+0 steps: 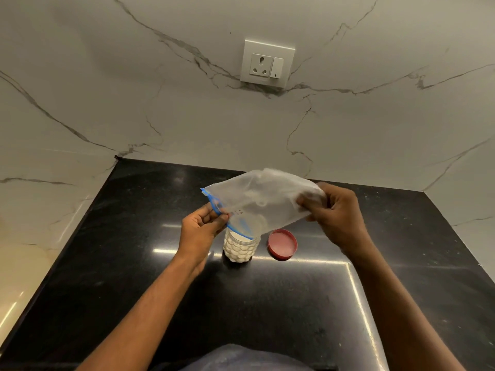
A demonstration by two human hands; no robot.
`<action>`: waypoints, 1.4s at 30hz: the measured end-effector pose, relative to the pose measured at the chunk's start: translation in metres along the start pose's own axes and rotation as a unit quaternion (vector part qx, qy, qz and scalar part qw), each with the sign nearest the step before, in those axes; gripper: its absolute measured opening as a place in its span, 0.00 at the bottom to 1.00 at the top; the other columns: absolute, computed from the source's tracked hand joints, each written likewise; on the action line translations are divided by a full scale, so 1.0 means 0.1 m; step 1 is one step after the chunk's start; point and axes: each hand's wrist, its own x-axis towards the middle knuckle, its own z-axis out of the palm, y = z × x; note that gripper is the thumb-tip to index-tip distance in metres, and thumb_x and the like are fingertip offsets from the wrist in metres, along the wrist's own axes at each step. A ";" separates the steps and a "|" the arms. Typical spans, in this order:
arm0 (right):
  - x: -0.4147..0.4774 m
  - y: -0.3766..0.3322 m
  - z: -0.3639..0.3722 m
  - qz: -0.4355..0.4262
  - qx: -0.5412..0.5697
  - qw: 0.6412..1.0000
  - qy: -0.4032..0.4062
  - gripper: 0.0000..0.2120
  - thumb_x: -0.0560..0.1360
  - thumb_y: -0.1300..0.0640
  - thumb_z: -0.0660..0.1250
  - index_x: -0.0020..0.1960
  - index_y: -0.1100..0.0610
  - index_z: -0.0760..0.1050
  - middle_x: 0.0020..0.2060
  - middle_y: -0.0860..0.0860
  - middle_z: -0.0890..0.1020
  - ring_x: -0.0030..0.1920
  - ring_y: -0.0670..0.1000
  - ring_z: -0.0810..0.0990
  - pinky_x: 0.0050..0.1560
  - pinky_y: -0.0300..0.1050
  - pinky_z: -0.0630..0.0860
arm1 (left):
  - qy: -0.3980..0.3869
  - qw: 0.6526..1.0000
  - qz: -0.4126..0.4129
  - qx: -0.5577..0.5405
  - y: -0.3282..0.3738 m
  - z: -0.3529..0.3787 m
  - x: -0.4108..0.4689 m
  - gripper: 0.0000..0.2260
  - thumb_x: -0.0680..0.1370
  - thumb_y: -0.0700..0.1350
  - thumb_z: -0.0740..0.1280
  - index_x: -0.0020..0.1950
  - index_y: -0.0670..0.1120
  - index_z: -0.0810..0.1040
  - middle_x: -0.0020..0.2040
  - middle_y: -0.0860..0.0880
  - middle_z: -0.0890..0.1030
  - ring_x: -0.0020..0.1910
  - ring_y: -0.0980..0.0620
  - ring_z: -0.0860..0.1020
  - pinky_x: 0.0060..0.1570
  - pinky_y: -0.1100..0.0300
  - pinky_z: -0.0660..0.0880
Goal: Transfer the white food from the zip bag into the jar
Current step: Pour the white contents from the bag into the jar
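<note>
A clear zip bag (263,199) with a blue zip strip is held tilted over a clear textured jar (239,249) that stands on the black counter (134,263). The bag's blue mouth points down into the jar's opening. My left hand (201,227) pinches the zip edge just left of the jar. My right hand (336,214) grips the bag's raised bottom end, higher and to the right. The jar is filled with white food nearly to its neck. The bag looks almost flat, with a faint white film inside.
A red jar lid (282,244) lies upside down on the counter just right of the jar. A marble wall with a white socket and switch plate (267,64) rises behind. The counter's left edge drops off beside a marble side wall.
</note>
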 end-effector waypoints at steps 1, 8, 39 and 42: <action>-0.01 -0.02 0.05 -0.013 0.018 1.000 0.018 0.04 0.77 0.59 0.75 0.51 0.57 0.84 0.43 0.53 0.87 0.44 0.56 0.87 0.43 0.55 0.87 | -0.001 1.000 -0.001 0.002 0.00 0.00 -0.01 0.14 0.79 0.31 0.70 0.60 0.46 0.84 0.54 0.45 0.89 0.57 0.46 0.86 0.64 0.46 0.80; 0.08 -0.01 0.13 -0.010 0.054 0.996 0.068 0.05 0.75 0.56 0.77 0.48 0.57 0.85 0.42 0.57 0.87 0.44 0.63 0.87 0.43 0.63 0.86 | 0.004 1.000 -0.003 -0.012 0.03 0.01 -0.02 0.17 0.79 0.30 0.70 0.67 0.40 0.81 0.58 0.41 0.87 0.62 0.42 0.84 0.65 0.47 0.80; 0.09 0.23 -0.05 0.170 0.227 0.956 0.074 0.08 0.84 0.60 0.65 0.55 0.59 0.83 0.48 0.55 0.87 0.45 0.55 0.86 0.43 0.49 0.86 | -0.030 0.995 0.084 0.048 0.62 0.25 0.11 0.09 0.79 0.45 0.73 0.59 0.46 0.84 0.55 0.44 0.87 0.57 0.45 0.86 0.61 0.48 0.82; 0.00 0.26 0.04 0.240 0.338 0.907 0.074 0.09 0.84 0.64 0.63 0.53 0.60 0.82 0.44 0.53 0.87 0.45 0.56 0.86 0.45 0.52 0.86 | -0.059 0.995 0.079 0.034 0.83 0.34 0.17 0.07 0.81 0.44 0.71 0.58 0.46 0.83 0.53 0.46 0.88 0.55 0.47 0.87 0.59 0.47 0.83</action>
